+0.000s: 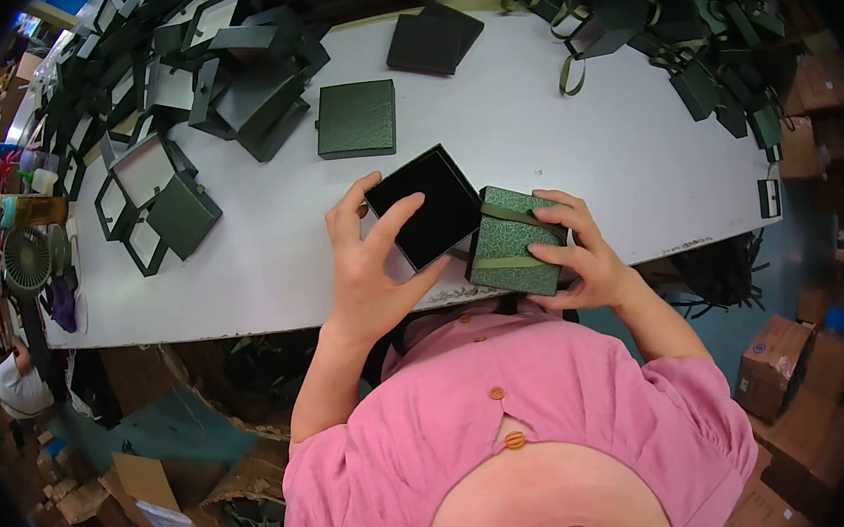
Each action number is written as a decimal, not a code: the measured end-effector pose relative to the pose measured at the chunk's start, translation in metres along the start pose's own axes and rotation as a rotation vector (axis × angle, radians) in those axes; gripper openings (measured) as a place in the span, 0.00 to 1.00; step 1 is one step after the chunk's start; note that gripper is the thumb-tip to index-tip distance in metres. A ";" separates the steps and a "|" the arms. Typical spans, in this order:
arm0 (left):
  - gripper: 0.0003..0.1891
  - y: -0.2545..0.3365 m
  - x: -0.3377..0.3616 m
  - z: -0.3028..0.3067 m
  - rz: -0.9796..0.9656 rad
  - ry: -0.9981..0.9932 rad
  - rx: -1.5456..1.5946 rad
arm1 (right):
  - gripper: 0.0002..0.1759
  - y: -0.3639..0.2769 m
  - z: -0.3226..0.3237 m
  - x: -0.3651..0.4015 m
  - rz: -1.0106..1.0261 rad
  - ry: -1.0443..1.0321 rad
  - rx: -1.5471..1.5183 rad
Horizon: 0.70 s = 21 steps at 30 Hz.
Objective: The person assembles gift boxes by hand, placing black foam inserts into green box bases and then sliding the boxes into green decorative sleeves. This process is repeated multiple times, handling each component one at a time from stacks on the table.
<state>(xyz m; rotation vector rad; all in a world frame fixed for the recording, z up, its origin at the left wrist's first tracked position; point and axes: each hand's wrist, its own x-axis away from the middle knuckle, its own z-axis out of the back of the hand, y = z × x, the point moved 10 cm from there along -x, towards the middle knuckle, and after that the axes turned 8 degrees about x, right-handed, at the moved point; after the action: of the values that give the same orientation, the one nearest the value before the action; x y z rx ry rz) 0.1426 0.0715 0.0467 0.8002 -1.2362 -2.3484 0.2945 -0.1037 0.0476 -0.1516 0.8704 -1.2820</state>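
My left hand [371, 253] grips an open box part with a black inside [425, 206], tilted above the table near its front edge. One finger reaches over the black inside. In my right hand [581, 250] is a green patterned box part [512, 240] with two green ribbon bands across it. The two parts meet or nearly meet at their facing edges; whether they are joined is hard to tell. Beyond them, a dark green square box [356, 120] lies on the white table [268, 227].
Two dark flat squares [423, 45] overlap at the table's far side. Dark boxes and frames pile up at the left [256, 92]. Green boxes with ribbons heap at the right [612, 21]. A small box [770, 198] sits by the right edge. Cardboard boxes [774, 363] stand on the floor.
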 end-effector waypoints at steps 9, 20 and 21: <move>0.58 -0.020 0.027 0.009 -0.022 -0.151 0.503 | 0.38 0.002 0.004 -0.041 0.005 -0.087 -0.227; 0.57 -0.032 0.058 0.054 0.112 0.063 0.659 | 0.36 -0.004 -0.045 -0.091 0.145 -0.186 -0.423; 0.60 -0.029 0.061 0.054 0.081 -0.003 0.687 | 0.37 -0.007 -0.045 -0.093 0.155 -0.215 -0.463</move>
<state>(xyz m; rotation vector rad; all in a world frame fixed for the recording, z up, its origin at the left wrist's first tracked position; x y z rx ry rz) 0.0597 0.0873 0.0280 0.9113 -2.0702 -1.8494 0.2580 -0.0085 0.0649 -0.5671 0.9598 -0.8850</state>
